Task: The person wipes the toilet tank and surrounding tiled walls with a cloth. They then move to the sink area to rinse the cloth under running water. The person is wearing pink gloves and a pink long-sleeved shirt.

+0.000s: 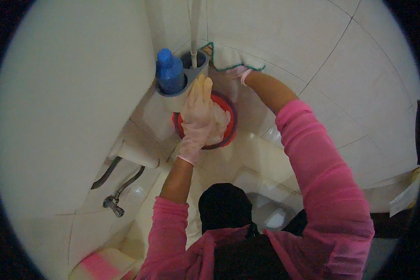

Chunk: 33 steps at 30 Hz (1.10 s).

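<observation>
My left hand [196, 113], in a thin pale glove, reaches over a red bin [226, 140] with crumpled white material [219, 122] inside. Its fingers are stretched out against the front of a two-cup grey holder [196, 73], and I see nothing gripped in them. One cup contains a blue bottle [170, 71]; a pale upright handle [194, 52] stands in the other. At the foot of the tiled wall, my right hand [238, 72], also gloved, has hold of a white cloth [227, 60] with green edging. The cloth partly hides its fingers.
A large smooth pale surface [77, 87] fills the left side. Below it are a pale pipe [138, 154], a dark hose [129, 183] and a metal valve [113, 205]. A toilet bowl [266, 206] sits beneath me. A pink-and-white object [101, 264] lies at lower left.
</observation>
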{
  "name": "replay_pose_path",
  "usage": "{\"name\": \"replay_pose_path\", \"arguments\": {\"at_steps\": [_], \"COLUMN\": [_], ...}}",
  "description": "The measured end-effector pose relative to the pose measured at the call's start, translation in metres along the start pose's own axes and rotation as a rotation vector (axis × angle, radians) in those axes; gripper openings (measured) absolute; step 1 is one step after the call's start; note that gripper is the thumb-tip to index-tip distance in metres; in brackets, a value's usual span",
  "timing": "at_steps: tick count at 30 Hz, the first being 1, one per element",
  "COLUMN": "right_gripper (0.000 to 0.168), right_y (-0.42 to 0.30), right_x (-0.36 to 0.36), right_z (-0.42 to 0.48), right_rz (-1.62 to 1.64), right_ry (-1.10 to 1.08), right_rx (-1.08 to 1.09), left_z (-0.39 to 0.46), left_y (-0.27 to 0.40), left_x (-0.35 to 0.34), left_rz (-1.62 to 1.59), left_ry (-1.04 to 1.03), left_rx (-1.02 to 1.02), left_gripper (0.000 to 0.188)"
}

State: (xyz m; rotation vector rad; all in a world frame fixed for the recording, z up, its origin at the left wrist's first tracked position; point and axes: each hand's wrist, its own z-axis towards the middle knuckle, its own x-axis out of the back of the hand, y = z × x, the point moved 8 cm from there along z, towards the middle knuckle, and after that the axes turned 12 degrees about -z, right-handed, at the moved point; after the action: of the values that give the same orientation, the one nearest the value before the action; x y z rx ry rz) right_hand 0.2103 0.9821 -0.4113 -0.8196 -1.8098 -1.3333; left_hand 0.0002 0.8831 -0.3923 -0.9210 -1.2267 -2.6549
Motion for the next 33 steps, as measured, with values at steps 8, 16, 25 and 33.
{"name": "replay_pose_path", "arguments": {"at_steps": [8,16,25,33], "right_gripper": [0.035,0.035,0.036,0.038], "right_y": [-0.009,0.125,0.254,0.258], "right_x": [-0.054,0.04,0.197,0.126], "right_z": [-0.083,-0.239,-0.339,-0.344], "right_rz": [0.318,0.607,0.281,-0.199], "right_ry": [-0.098,-0.067,0.223,0.172], "right_rx": [-0.024,-0.244,-0.414,-0.446], "left_z": [-0.02,0.062,0.138,0.158], "left_y": [-0.066,0.089,0.234,0.247], "left_x": [-0.032,-0.012,-0.007,-0.037], "left_rz": [0.228,0.073,-0.102,-0.321], "left_ry": [-0.143,0.054,0.234,0.342], "left_rx": [0.057,-0.37,-0.642,-0.699], "left_gripper": [0.052,0.06,0.065,0.064]}}
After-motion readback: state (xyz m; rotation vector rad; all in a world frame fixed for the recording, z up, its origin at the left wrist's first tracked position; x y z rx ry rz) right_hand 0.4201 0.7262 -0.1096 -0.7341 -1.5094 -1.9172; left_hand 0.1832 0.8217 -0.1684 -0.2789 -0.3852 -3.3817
